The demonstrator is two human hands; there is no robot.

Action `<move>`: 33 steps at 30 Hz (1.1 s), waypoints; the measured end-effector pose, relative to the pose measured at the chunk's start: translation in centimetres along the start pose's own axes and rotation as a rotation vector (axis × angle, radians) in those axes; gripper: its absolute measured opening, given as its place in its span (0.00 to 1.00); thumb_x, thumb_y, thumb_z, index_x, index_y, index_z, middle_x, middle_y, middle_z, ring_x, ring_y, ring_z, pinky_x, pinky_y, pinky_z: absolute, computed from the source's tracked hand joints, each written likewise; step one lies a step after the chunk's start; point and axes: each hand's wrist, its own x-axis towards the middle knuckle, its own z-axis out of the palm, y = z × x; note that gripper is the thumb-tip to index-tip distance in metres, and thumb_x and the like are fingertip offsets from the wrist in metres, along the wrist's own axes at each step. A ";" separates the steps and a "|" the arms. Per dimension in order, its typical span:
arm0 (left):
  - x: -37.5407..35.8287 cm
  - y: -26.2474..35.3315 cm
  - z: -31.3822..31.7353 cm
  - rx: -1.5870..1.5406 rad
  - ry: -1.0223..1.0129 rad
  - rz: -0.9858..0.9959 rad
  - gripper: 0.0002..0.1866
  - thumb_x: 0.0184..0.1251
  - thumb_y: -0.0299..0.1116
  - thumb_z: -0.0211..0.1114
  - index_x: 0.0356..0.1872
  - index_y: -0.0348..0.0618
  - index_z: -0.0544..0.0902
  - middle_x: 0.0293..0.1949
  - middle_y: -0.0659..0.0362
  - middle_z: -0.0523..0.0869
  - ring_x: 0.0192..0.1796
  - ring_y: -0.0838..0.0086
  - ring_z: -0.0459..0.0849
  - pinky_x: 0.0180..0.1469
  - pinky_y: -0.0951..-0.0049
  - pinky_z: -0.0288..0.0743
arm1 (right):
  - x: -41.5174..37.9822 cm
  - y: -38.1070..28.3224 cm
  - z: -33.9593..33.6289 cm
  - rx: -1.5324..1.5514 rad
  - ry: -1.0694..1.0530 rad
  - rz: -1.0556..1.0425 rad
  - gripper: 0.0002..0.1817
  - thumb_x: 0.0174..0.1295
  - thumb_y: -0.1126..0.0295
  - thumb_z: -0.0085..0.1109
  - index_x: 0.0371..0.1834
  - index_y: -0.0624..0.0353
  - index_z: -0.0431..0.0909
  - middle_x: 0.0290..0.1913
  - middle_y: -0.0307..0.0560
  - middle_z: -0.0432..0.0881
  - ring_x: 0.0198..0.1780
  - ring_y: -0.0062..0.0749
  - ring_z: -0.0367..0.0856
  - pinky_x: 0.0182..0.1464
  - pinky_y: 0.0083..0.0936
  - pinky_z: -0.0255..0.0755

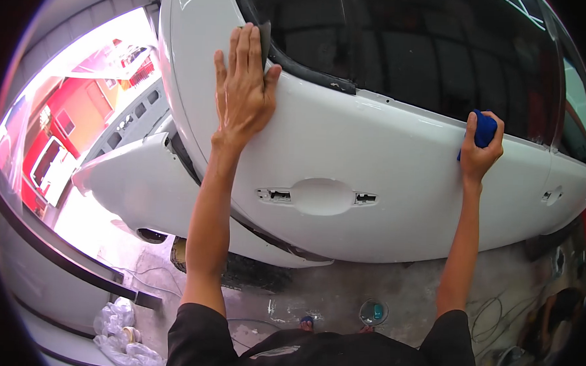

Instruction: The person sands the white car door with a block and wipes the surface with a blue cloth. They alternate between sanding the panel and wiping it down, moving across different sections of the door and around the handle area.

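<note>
A white car door (pixel 405 162) with a bare handle recess (pixel 322 196) fills the middle of the head view. My left hand (pixel 245 83) lies flat on the white panel by the front corner of the dark window (pixel 410 51), fingers stretched out. A thin dark sheet (pixel 265 43) shows beside and under its fingertips. Farther right, my right hand (pixel 483 142) grips a blue cloth (pixel 485 129) at the door's upper edge, just below the window.
A loose-looking white fender panel (pixel 126 179) stands at the left. Crumpled plastic (pixel 120 332) lies at the lower left. On the floor are a round container (pixel 373 312) with something teal inside and cables (pixel 493 319). Dark rails (pixel 61 251) run along the left.
</note>
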 end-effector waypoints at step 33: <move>-0.8 -2.8 -1.6 -0.095 -0.112 0.143 0.38 0.89 0.53 0.49 0.89 0.44 0.57 0.89 0.51 0.59 0.91 0.54 0.53 0.91 0.53 0.40 | 0.4 -0.3 -0.1 -0.007 0.001 0.001 0.15 0.74 0.55 0.73 0.52 0.51 0.83 0.41 0.44 0.90 0.40 0.35 0.91 0.43 0.28 0.85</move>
